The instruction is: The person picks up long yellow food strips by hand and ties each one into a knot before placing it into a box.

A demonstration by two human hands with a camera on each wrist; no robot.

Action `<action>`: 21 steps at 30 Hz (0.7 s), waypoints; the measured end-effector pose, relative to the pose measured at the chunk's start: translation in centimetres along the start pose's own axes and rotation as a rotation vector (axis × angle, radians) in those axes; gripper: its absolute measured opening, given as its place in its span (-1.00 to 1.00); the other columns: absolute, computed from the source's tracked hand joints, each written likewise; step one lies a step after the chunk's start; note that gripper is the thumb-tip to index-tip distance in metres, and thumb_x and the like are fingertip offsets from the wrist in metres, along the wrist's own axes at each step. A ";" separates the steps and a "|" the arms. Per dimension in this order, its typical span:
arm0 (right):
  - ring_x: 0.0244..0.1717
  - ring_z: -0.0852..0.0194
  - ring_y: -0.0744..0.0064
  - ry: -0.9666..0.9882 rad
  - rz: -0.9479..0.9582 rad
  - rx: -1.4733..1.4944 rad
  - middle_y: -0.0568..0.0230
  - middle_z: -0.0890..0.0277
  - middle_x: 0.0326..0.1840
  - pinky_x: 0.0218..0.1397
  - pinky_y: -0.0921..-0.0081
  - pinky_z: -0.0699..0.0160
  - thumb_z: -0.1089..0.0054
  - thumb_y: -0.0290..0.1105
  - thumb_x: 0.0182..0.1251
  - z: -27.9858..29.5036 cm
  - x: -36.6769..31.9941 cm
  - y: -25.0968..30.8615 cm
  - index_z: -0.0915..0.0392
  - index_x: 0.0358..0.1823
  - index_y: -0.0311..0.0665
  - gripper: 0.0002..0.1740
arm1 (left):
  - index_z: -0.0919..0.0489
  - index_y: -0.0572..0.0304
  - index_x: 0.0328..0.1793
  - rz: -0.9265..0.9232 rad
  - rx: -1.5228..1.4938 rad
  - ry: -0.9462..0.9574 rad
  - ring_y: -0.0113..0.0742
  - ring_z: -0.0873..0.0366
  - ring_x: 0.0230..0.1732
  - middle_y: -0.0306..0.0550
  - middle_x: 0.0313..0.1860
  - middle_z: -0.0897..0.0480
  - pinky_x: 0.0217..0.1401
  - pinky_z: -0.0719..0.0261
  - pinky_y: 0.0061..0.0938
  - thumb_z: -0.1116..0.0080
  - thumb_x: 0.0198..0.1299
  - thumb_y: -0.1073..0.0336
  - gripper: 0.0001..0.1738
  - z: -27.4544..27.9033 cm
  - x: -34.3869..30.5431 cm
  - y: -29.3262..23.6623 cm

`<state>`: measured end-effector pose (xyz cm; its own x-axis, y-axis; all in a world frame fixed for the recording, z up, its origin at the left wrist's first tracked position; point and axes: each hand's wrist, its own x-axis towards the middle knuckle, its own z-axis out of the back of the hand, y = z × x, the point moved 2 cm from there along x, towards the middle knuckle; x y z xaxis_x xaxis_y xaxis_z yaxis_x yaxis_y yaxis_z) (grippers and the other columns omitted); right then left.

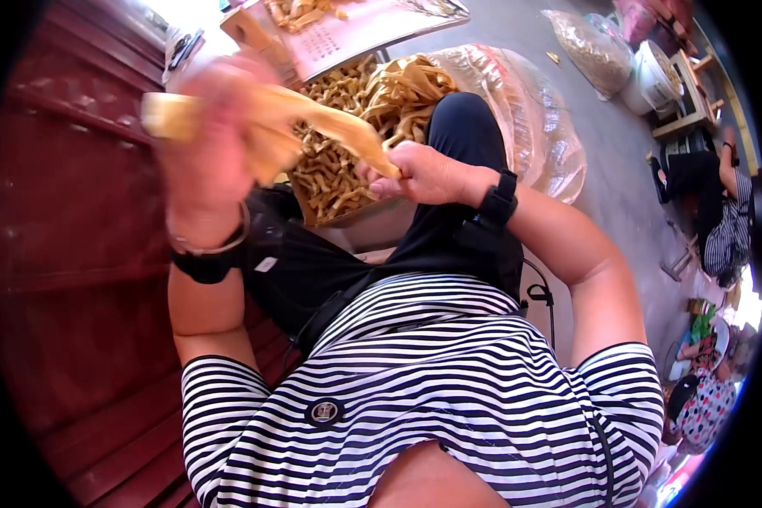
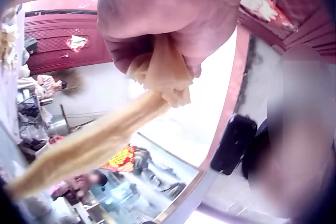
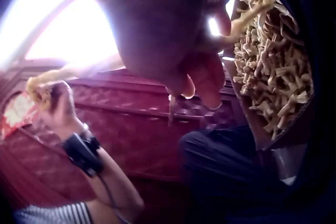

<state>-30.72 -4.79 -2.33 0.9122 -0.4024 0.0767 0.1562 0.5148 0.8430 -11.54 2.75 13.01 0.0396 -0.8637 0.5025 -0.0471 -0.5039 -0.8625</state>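
Observation:
A long, soft yellow strip that looks like tofu skin (image 1: 334, 123) stretches between both hands. My left hand (image 1: 212, 157), blurred in the head view, grips its bunched, folded end. In the left wrist view the bunch (image 2: 165, 74) shows under the curled fingers, and a twisted length trails down to the left. My right hand (image 1: 436, 175) pinches the narrow other end between thumb and fingers, in front of the right knee. Below the strip stands a cardboard box (image 1: 347, 218) full of small knotted yellow pieces (image 3: 275, 71). A heap of flat yellow strips (image 1: 411, 80) lies on top of them.
A pink-topped table (image 1: 372, 34) with more yellow pieces stands beyond the box. Plastic sheeting (image 1: 529, 118) covers something beside it. Dark red panelling (image 1: 76, 195) is close on the left. A white bucket (image 1: 654, 80), a clear sack (image 1: 593, 55) and other people are at the right.

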 end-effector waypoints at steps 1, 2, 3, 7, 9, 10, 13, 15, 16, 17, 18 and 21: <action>-0.17 -0.56 0.31 0.179 -0.115 0.104 0.13 -0.58 -0.22 -0.05 0.46 -0.49 -0.21 -0.32 0.29 -0.8 0.5 -0.9 -0.54 -0.09 -0.31 -0.75 | -0.41 0.15 -0.44 -0.027 -0.105 -0.012 -0.44 -0.28 -0.46 -0.20 -0.45 -0.34 -0.39 -0.28 -0.50 -0.03 0.35 0.05 -0.62 1.4 0.5 -1.6; -0.22 -0.56 0.34 0.133 -0.095 0.117 0.17 -0.57 -0.29 -0.09 0.46 -0.49 -0.21 -0.34 0.29 -1.3 0.7 -1.3 -0.54 -0.16 -0.32 -0.79 | -0.37 0.12 -0.48 -0.124 -0.084 0.098 -0.46 -0.21 -0.44 -0.23 -0.47 -0.30 -0.39 -0.19 -0.51 -0.01 0.36 0.03 -0.59 2.0 1.4 -3.4; -0.27 -0.56 0.38 0.088 -0.073 0.129 0.21 -0.56 -0.36 -0.13 0.47 -0.49 -0.21 -0.36 0.29 -1.6 0.6 -1.6 -0.55 -0.23 -0.32 -0.83 | -0.33 0.10 -0.52 -0.157 -0.095 0.038 -0.44 -0.16 -0.42 -0.23 -0.47 -0.25 -0.34 -0.16 -0.50 -0.01 0.35 0.02 -0.57 2.9 1.5 -4.4; -0.32 -0.55 0.20 -0.172 -0.095 -0.265 0.12 -0.53 -0.41 -0.20 0.34 -0.50 -0.15 -0.39 0.27 1.9 0.7 -2.7 -0.53 -0.27 -0.22 -0.92 | -0.46 0.16 -0.39 -0.175 -0.540 0.065 -0.31 -0.28 -0.36 -0.14 -0.42 -0.40 -0.20 -0.30 -0.39 0.00 0.36 0.05 -0.63 8.6 0.8 -7.1; -0.30 -0.55 0.05 -0.274 -0.183 -0.412 0.06 -0.54 -0.40 -0.18 0.27 -0.50 -0.09 -0.35 0.31 4.7 0.8 -3.7 -0.53 -0.27 -0.15 -0.92 | -0.46 0.18 -0.38 -0.209 -0.539 -0.026 -0.31 -0.28 -0.36 -0.13 -0.42 -0.40 -0.19 -0.31 -0.38 0.03 0.38 0.07 -0.63 10.2 -0.1 -8.4; -0.29 -0.55 0.02 -0.299 -0.166 -0.374 0.05 -0.54 -0.39 -0.18 0.25 -0.51 -0.06 -0.36 0.32 6.0 1.0 -4.8 -0.52 -0.27 -0.16 -0.91 | -0.46 0.18 -0.38 -0.223 -0.541 -0.071 -0.31 -0.28 -0.37 -0.13 -0.43 -0.40 -0.19 -0.31 -0.38 0.04 0.39 0.07 -0.63 10.5 -0.7 -8.8; -0.45 -0.47 0.44 -0.513 -0.211 -0.019 0.30 -0.48 -0.52 -0.31 0.48 -0.43 0.02 -0.28 0.44 9.7 2.1 -5.6 -0.53 -0.23 -0.24 -0.79 | -0.45 0.20 -0.38 -0.246 -0.448 -0.118 -0.30 -0.37 -0.36 -0.09 -0.39 -0.45 -0.17 -0.36 -0.36 0.05 0.40 0.08 -0.62 11.4 -1.8 -8.3; -0.47 -0.37 0.61 -0.696 -0.136 0.287 0.38 -0.41 -0.54 -0.35 0.62 -0.36 0.07 -0.30 0.48 12.3 2.9 -1.0 -0.54 -0.23 -0.28 -0.75 | -0.46 0.19 -0.35 -0.241 -0.409 -0.159 -0.29 -0.43 -0.33 -0.09 -0.37 -0.48 -0.16 -0.40 -0.36 0.03 0.39 0.07 -0.64 11.9 -2.5 -7.5; -0.47 -0.34 0.63 -0.764 -0.052 0.374 0.39 -0.39 -0.53 -0.34 0.67 -0.33 0.10 -0.33 0.50 13.5 3.3 1.9 -0.54 -0.23 -0.30 -0.75 | -0.47 0.19 -0.32 -0.247 -0.379 -0.218 -0.30 -0.45 -0.32 -0.09 -0.36 -0.50 -0.16 -0.43 -0.37 0.01 0.38 0.07 -0.65 12.0 -2.8 -7.0; -0.46 -0.38 0.62 -0.697 0.072 0.426 0.37 -0.42 -0.51 -0.34 0.64 -0.37 0.09 -0.36 0.48 14.7 3.5 4.4 -0.54 -0.22 -0.29 -0.77 | -0.48 0.19 -0.30 -0.251 -0.349 -0.275 -0.30 -0.48 -0.30 -0.10 -0.35 -0.52 -0.16 -0.45 -0.37 0.00 0.38 0.06 -0.66 12.1 -3.1 -6.6; -0.45 -0.41 0.60 -0.627 0.195 0.475 0.35 -0.45 -0.49 -0.34 0.61 -0.40 0.07 -0.38 0.46 15.8 3.6 7.1 -0.55 -0.21 -0.29 -0.79 | -0.49 0.19 -0.27 -0.240 -0.296 -0.332 -0.31 -0.49 -0.30 -0.11 -0.35 -0.53 -0.17 -0.46 -0.40 -0.02 0.37 0.06 -0.67 11.9 -3.2 -6.2; -0.67 -0.01 0.73 -0.730 0.400 0.412 0.55 -0.15 -0.68 -0.59 0.70 0.02 0.14 -0.36 0.46 15.1 5.3 16.2 -0.40 -0.39 -0.21 -0.78 | -0.52 0.20 -0.18 -0.223 -0.211 -0.498 -0.40 -0.54 -0.34 -0.19 -0.36 -0.57 -0.27 -0.50 -0.51 -0.07 0.36 0.08 -0.69 10.7 -3.3 -4.8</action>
<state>-29.12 -10.06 19.76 0.3829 -0.7016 0.6010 -0.3935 0.4648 0.7932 -0.73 8.10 14.88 0.5335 -0.6529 0.5377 -0.1792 -0.7085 -0.6826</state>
